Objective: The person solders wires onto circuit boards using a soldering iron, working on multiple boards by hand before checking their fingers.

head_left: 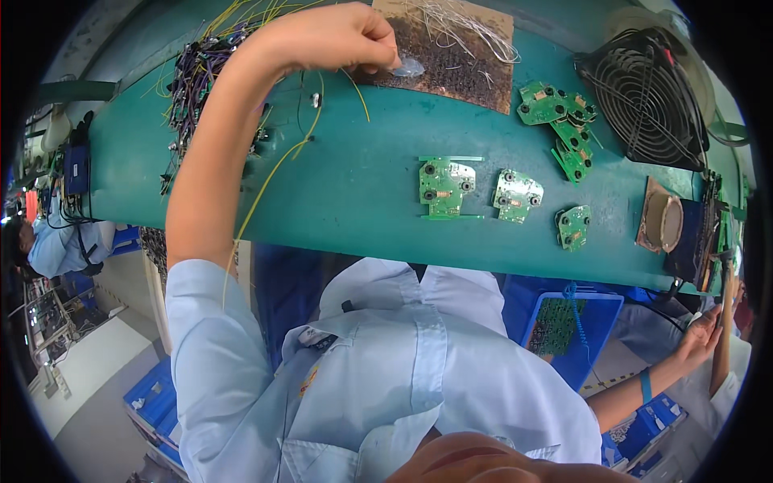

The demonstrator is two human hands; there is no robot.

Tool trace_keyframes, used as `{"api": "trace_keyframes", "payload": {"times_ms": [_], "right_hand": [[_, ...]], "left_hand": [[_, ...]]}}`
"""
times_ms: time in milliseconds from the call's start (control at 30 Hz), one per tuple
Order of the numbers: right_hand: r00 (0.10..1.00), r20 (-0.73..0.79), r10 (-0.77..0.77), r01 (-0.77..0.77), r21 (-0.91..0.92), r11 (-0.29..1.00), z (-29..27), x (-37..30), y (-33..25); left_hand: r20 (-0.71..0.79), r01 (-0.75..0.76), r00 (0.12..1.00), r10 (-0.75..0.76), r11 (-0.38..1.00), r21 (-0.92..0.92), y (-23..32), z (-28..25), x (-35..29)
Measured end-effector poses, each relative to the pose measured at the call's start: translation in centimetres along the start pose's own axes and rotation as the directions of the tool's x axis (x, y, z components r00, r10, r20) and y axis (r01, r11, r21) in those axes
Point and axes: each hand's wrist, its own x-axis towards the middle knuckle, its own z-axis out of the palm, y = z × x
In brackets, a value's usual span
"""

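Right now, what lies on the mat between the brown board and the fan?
In the head view, a cluster of green circuit boards lies on the teal mat between the brown board and the fan.

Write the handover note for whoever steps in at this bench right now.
Left hand: pinched on a small silvery piece over the scorched brown pad.
Right hand: low at the right, off the green bench; grip unclear.
Green boards: three in a row near the front edge, more piled by the fan.
Done: none visibly wired.
Left: every board; yellow wire lies loose.
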Motion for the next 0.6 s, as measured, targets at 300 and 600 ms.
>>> {"api": "trace_keyframes", "payload": {"times_ms": [300,600], "right_hand": [[0.986,-0.162,0.030,-0.037,-0.037,0.999,-22.5,-7.1,-3.8],[0.964,-0.264,0.022,-0.040,-0.062,0.997,-8.5,-9.0,-1.3]], "left_hand": [[0.008,0.090,0.995,-0.095,0.959,0.267,1.6,-0.6,2.8],[-0.003,0.160,0.985,-0.170,0.925,0.345,2.3,-0.7,3.2]]}}
